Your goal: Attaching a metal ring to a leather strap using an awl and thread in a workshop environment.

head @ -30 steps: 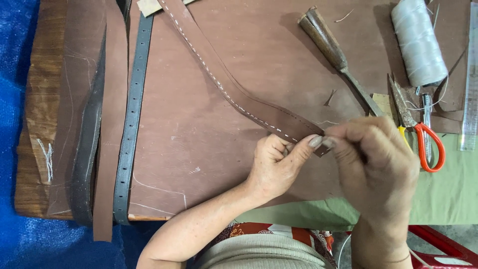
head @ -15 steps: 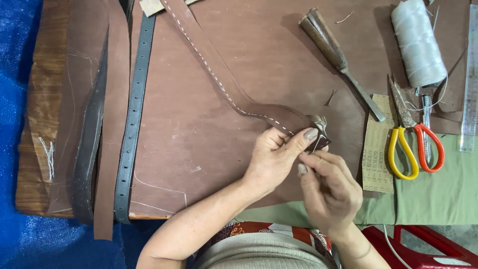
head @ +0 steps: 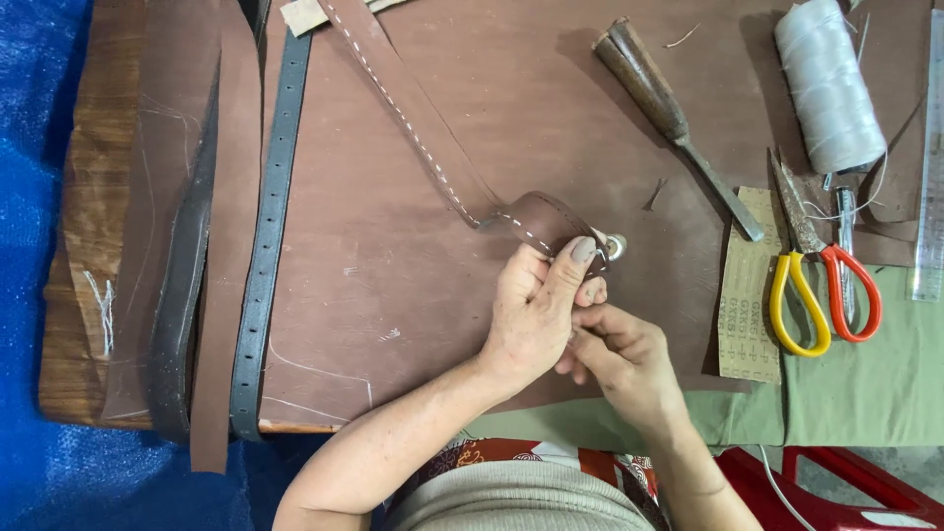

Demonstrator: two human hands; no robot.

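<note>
Left hand [head: 536, 315] is curled round the folded end of the brown stitched leather strap [head: 433, 147], thumb pressed flat on the fold, pinching it shut just beside a small metal ring [head: 617, 245] peeking out at the tip. Right hand [head: 615, 359] sits tucked just under and behind it, fingers bent in close at the strap's underside; whether it grips a needle or thread, I cannot tell. This reads as hand-stitching at the looped end, and a further stitch would call for a steady pinch on the fold and a clean line with the existing seam. The strap itself runs diagonally from the top of the worktop [head: 413, 295] down to the hands, dark brown with a neat row of pale stitches along one edge, doubled over at the near end. Off to the right, well apart, lie scissors with yellow and orange handles [head: 821, 285], a wooden-handled tool [head: 669, 118] and a spool of white thread [head: 828, 84].
</note>
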